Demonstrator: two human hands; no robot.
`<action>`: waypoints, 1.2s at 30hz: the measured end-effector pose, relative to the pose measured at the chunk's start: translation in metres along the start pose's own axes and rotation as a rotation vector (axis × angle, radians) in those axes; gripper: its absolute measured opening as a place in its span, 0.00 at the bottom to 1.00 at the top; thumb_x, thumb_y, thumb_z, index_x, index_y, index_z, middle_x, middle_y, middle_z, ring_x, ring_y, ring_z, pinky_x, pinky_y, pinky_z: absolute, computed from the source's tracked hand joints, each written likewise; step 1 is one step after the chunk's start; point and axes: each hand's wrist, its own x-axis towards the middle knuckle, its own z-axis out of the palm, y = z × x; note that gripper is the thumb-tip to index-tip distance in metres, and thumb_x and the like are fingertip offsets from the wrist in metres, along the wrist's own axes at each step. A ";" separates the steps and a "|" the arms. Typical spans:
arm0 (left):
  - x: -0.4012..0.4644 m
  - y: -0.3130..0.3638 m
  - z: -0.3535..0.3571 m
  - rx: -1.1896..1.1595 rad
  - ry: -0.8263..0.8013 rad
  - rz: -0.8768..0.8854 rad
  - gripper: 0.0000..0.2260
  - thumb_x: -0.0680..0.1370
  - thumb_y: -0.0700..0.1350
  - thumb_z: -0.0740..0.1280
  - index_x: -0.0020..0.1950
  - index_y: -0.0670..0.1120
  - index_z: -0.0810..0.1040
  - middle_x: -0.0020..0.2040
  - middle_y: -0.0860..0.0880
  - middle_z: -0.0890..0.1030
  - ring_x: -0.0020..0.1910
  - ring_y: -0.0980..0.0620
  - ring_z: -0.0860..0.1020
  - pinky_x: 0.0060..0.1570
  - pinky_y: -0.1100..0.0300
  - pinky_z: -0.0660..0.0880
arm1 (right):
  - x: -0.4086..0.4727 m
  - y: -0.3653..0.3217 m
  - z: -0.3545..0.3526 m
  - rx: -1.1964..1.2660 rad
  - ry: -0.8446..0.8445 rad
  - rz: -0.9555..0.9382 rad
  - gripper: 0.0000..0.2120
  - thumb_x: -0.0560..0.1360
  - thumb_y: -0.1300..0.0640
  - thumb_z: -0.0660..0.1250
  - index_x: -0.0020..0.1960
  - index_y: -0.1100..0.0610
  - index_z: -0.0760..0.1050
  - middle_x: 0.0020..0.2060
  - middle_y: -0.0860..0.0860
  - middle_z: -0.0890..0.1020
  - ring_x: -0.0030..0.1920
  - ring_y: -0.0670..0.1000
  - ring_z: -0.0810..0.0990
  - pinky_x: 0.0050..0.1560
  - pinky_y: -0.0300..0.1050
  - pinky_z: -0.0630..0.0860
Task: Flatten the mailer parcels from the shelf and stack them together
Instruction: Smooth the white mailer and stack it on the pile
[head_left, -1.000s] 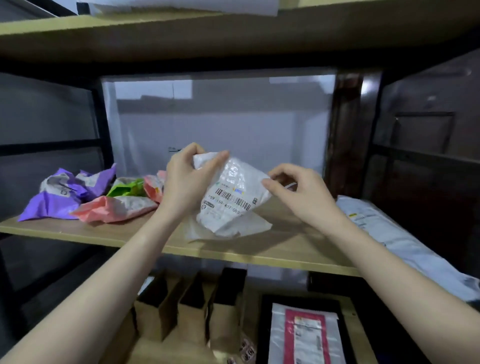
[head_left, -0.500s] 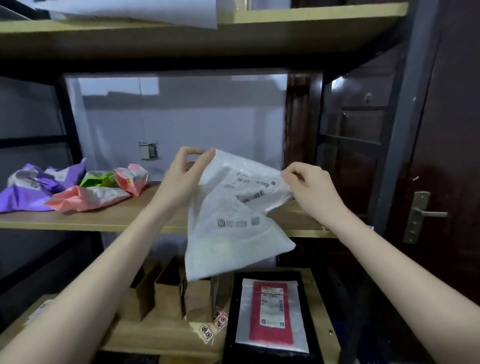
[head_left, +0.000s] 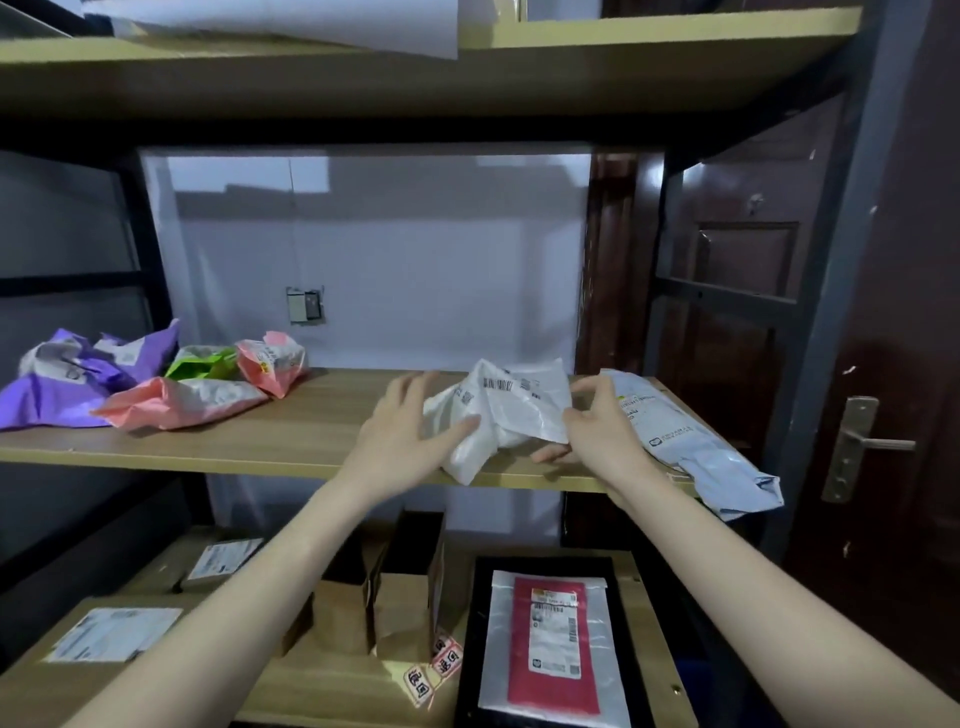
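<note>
A crumpled white mailer (head_left: 511, 410) with barcode labels lies on the middle wooden shelf (head_left: 291, 441), right of centre. My left hand (head_left: 405, 436) rests against its left side with fingers spread, thumb pressing the plastic. My right hand (head_left: 597, 426) pinches the mailer's right edge between thumb and fingers. Just right of it a flat pale-blue mailer (head_left: 691, 441) lies on the shelf and overhangs the front corner. At the shelf's left end sit crumpled mailers: a purple one (head_left: 67, 379), a pink one (head_left: 176, 402), a green one (head_left: 200, 364) and a smaller pink one (head_left: 270, 361).
The lower shelf (head_left: 322, 686) holds brown paper bags (head_left: 384, 608), labelled flat boxes (head_left: 111, 634) and a black tray (head_left: 470, 649) with a clear-and-red pouch (head_left: 550, 649). A white sheet (head_left: 291, 23) lies on the top shelf. A dark door with a metal handle (head_left: 862, 444) stands at the right.
The white mailer was held up and spread in the air; it has come down onto the shelf beside the pale-blue mailer. My left hand has let go and now presses it with open fingers.
</note>
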 end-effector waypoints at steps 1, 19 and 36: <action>0.000 -0.001 0.006 0.042 -0.014 0.010 0.38 0.69 0.68 0.65 0.74 0.54 0.58 0.73 0.52 0.60 0.72 0.49 0.62 0.69 0.48 0.62 | 0.003 0.003 0.003 -0.036 -0.016 0.009 0.11 0.77 0.65 0.52 0.58 0.55 0.61 0.56 0.56 0.74 0.29 0.53 0.83 0.35 0.45 0.80; 0.036 -0.047 -0.043 -0.158 -0.561 -0.041 0.38 0.65 0.73 0.63 0.73 0.60 0.62 0.69 0.65 0.62 0.68 0.63 0.61 0.65 0.63 0.58 | 0.048 0.018 -0.018 -0.750 0.037 -0.269 0.13 0.73 0.63 0.60 0.53 0.49 0.77 0.48 0.51 0.69 0.55 0.51 0.67 0.55 0.47 0.69; 0.067 -0.039 0.040 0.421 -0.561 0.105 0.23 0.82 0.54 0.42 0.77 0.55 0.42 0.78 0.54 0.41 0.77 0.53 0.40 0.75 0.48 0.40 | 0.088 0.035 0.042 -1.031 -0.524 -0.236 0.27 0.80 0.41 0.41 0.77 0.47 0.44 0.77 0.44 0.46 0.76 0.44 0.41 0.73 0.52 0.36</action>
